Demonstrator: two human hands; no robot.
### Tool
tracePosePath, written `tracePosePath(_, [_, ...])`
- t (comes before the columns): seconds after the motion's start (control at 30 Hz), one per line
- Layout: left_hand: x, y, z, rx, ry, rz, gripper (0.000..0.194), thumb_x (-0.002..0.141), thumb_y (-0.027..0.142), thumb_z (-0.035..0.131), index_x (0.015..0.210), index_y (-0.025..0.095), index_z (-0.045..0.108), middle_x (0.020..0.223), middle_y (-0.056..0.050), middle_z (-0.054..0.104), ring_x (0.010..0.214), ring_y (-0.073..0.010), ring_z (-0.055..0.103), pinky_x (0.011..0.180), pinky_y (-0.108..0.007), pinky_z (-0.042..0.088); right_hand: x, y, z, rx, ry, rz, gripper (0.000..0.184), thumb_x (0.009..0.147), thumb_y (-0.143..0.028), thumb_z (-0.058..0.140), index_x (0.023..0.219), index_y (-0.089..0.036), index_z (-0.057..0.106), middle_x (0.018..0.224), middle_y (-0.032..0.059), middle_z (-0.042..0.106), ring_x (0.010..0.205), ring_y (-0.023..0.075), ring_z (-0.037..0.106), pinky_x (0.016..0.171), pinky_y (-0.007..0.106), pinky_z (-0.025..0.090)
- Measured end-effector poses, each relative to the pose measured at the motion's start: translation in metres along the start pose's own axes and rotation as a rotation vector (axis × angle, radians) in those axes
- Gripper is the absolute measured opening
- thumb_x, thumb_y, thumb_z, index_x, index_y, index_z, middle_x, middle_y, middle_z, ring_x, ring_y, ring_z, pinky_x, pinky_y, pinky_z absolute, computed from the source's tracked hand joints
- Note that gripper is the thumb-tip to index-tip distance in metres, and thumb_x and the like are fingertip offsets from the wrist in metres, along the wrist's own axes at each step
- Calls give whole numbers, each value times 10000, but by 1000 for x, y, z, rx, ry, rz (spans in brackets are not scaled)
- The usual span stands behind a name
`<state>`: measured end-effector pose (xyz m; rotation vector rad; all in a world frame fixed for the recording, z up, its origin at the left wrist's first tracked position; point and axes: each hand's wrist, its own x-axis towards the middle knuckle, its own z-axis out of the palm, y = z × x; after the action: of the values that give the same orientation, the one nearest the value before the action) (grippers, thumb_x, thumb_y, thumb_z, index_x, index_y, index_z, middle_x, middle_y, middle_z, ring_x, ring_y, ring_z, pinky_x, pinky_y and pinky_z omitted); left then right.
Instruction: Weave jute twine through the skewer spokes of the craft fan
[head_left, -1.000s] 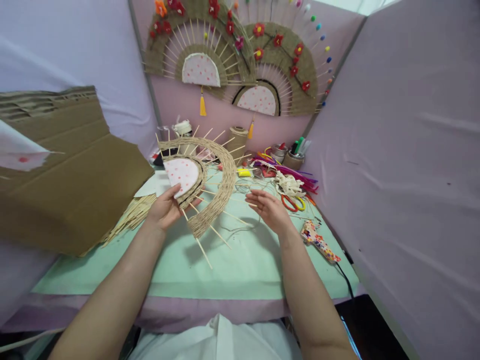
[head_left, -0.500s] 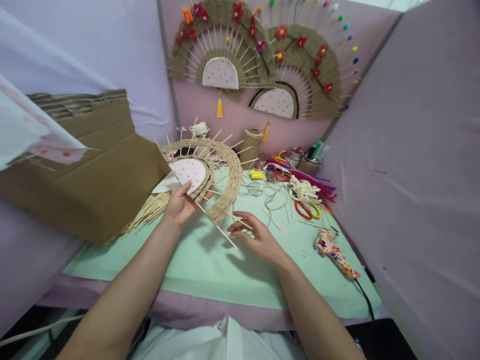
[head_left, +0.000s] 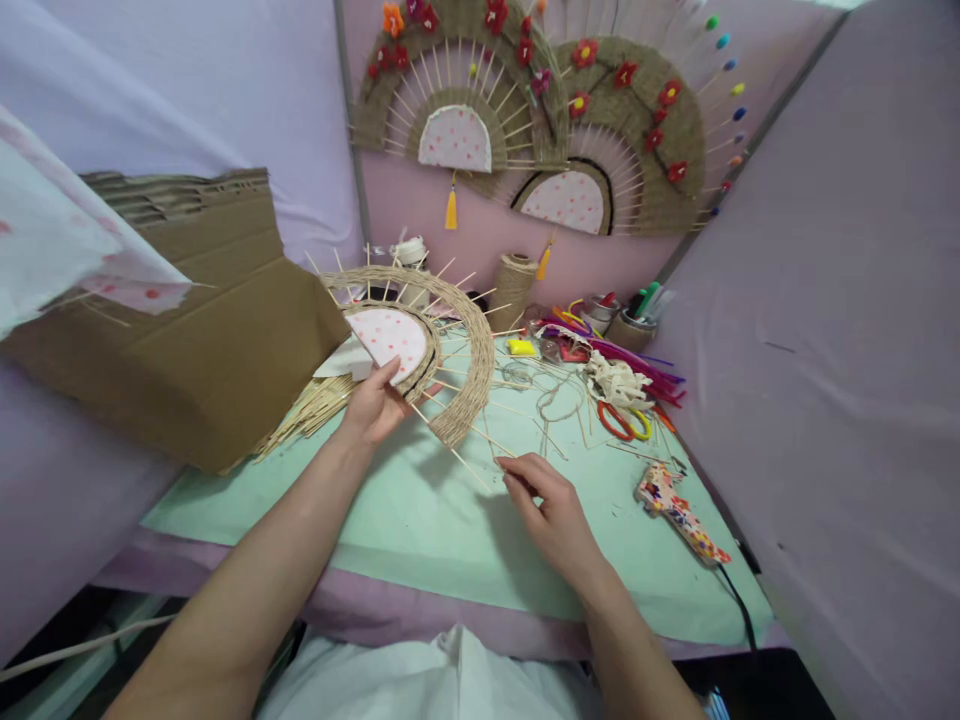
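My left hand (head_left: 377, 408) grips a half-round fan (head_left: 471, 375) by its lower inner part, thumb on the front and fingers behind. Thin wooden sticks fan out through a woven twine band, and the centre is white cloth with pink dots. The fan is tilted above the table. Off its lower right end, my right hand (head_left: 546, 497) is closed in a pinch on a thin strand of twine (head_left: 491, 440), which runs up toward the band. The fingertips are close to the lowest stick ends.
A cardboard sheet (head_left: 210, 350) and a bundle of sticks (head_left: 304, 420) lie left. Behind stands a twine spool (head_left: 514, 290). Scissors (head_left: 616, 420), pipe cleaners (head_left: 660, 375) and a flowered glue gun (head_left: 682, 515) with a cord are right. Two decorated fans (head_left: 455, 138) hang on the back wall.
My right hand has gone from open fingers beside the fan to a pinch on the twine, below its right end. My left hand keeps its hold. The view has turned left.
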<state>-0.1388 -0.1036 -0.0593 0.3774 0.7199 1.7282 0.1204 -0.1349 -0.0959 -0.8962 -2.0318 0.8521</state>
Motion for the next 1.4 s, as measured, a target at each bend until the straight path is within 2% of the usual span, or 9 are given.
tracePosePath(0.23, [5, -13, -2, 12, -56, 63, 449, 882, 93, 523, 1273, 311, 501, 1120, -36, 702, 920, -184, 691, 937, -510, 503, -4, -6, 8, -183, 190, -5, 171, 905, -214, 514, 990, -174, 657, 807, 45, 620, 700, 142, 590, 642, 260, 468])
tracePosePath(0.4, [11, -24, 11, -7, -98, 54, 423, 892, 109, 529, 1250, 333, 510, 1159, -31, 683, 894, -169, 691, 933, -509, 504, -1, -4, 11, -263, 316, -55, 184, 903, -189, 513, 1007, -160, 662, 826, 60, 647, 737, 157, 614, 671, 277, 487])
tracePosePath(0.63, [16, -40, 46, -56, -66, -5, 425, 911, 128, 503, 1304, 288, 473, 1164, -70, 678, 966, -200, 678, 914, -482, 521, 5, 1, 10, -40, 472, -51, 224, 898, -174, 512, 1043, -185, 681, 906, 67, 687, 801, 151, 638, 664, 258, 519])
tracePosePath(0.8, [15, -51, 56, -120, -54, -38, 371, 928, 148, 473, 1289, 223, 517, 1128, -91, 697, 981, -200, 674, 938, -453, 518, 4, 3, 5, 113, 489, 20, 201, 871, -205, 565, 1011, -197, 708, 909, 63, 699, 785, 152, 639, 637, 256, 511])
tracePosePath(1.0, [6, -46, 55, -130, -39, -126, 322, 962, 212, 405, 1240, 141, 551, 1028, -108, 727, 970, -206, 684, 927, -415, 537, 4, 6, -4, 191, 442, 29, 153, 846, -245, 617, 946, -215, 729, 853, 38, 695, 706, 135, 604, 656, 263, 494])
tracePosePath(1.1, [0, -42, 50, -87, -57, -159, 328, 966, 221, 393, 1238, 128, 550, 1032, -118, 725, 957, -213, 691, 897, -403, 556, 7, 7, -7, 170, 440, 69, 112, 837, -271, 631, 836, -202, 719, 756, 19, 668, 662, 131, 580, 632, 259, 470])
tracePosePath(1.27, [-5, -41, 35, -9, -96, -128, 351, 943, 158, 432, 1279, 192, 528, 1054, -105, 720, 944, -217, 697, 891, -434, 556, 10, 15, -7, 4, 528, 32, 229, 799, -315, 681, 626, -180, 612, 586, -20, 548, 554, 107, 485, 554, 242, 396])
tracePosePath(1.4, [-5, -38, 22, 30, -64, -108, 438, 895, 123, 519, 1312, 254, 490, 1114, -86, 701, 958, -233, 694, 900, -470, 546, 8, 27, -3, -167, 500, 0, 321, 787, -352, 695, 574, -182, 525, 561, -32, 484, 539, 101, 435, 544, 247, 353])
